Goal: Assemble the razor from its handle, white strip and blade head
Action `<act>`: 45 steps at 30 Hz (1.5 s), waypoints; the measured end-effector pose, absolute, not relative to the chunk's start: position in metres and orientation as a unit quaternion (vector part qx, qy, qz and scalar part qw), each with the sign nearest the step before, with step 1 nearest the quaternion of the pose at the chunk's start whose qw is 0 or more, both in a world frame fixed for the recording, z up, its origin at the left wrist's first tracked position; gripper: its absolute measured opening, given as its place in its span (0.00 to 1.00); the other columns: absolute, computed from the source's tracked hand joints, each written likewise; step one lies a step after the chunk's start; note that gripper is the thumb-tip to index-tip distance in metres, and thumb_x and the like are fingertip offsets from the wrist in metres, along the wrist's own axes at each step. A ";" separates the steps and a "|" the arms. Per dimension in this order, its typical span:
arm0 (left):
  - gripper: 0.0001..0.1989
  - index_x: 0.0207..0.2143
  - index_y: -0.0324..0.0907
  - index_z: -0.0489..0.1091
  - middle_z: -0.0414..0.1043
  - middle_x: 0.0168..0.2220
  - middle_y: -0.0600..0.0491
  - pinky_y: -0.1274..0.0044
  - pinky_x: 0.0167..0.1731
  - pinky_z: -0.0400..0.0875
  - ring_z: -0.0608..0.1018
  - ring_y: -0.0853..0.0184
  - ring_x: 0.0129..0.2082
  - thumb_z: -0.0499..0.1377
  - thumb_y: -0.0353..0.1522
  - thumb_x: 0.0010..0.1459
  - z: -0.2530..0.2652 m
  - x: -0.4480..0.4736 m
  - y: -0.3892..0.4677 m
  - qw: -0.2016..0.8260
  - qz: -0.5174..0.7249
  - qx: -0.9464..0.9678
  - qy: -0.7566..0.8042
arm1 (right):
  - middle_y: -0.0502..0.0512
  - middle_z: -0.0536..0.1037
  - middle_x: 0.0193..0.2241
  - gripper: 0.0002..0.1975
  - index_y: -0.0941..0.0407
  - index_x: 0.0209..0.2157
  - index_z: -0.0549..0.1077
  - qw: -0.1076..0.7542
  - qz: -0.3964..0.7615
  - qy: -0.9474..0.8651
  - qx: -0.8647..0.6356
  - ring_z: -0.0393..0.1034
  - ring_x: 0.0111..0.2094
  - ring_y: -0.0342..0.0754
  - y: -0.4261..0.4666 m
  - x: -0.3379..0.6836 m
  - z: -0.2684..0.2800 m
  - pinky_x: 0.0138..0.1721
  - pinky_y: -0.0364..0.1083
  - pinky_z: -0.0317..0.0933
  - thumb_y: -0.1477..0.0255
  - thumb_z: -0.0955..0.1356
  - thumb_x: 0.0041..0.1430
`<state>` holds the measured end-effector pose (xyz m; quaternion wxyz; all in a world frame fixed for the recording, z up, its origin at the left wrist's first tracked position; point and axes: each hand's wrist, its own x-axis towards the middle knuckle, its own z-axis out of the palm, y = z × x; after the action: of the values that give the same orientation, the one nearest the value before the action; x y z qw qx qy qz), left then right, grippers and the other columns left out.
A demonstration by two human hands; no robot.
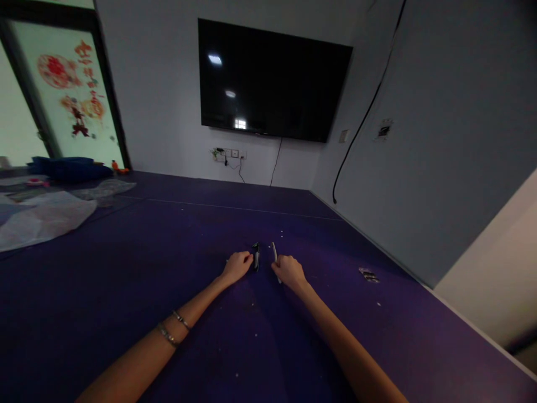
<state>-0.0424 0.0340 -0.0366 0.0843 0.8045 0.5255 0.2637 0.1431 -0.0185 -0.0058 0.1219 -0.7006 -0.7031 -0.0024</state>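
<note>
Over the purple tabletop (201, 313), my left hand (238, 266) is closed at the edge of a small dark object with a pale face (257, 258). This object stands on edge; its kind is too small to make out. My right hand (290, 271) is wrapped round a slim whitish stick-like thing (274, 252), whose ends show above and below the fist. The two held things are a short gap apart and do not touch. Small white specks lie on the surface around both hands.
A small clear pack with dark pieces (369, 275) lies at the right. Plastic sheets (50, 218) and a dark blue cloth bundle (69, 168) are at the far left. A television (272, 84) hangs on the wall; a black cable (369, 103) dangles at the right.
</note>
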 end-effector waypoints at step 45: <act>0.19 0.20 0.41 0.62 0.65 0.20 0.55 0.80 0.25 0.54 0.68 0.70 0.22 0.44 0.39 0.59 -0.038 -0.047 0.037 0.134 0.266 0.814 0.498 | 0.64 0.75 0.41 0.28 0.63 0.45 0.69 0.248 -0.063 -0.501 -0.827 0.70 0.42 0.54 -0.077 0.430 -0.049 0.38 0.44 0.61 0.55 0.63 0.51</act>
<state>-0.0475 0.0372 -0.0380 0.1340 0.8141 0.4984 0.2664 0.4297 -0.0774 -0.0488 0.2482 -0.8266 -0.5011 -0.0632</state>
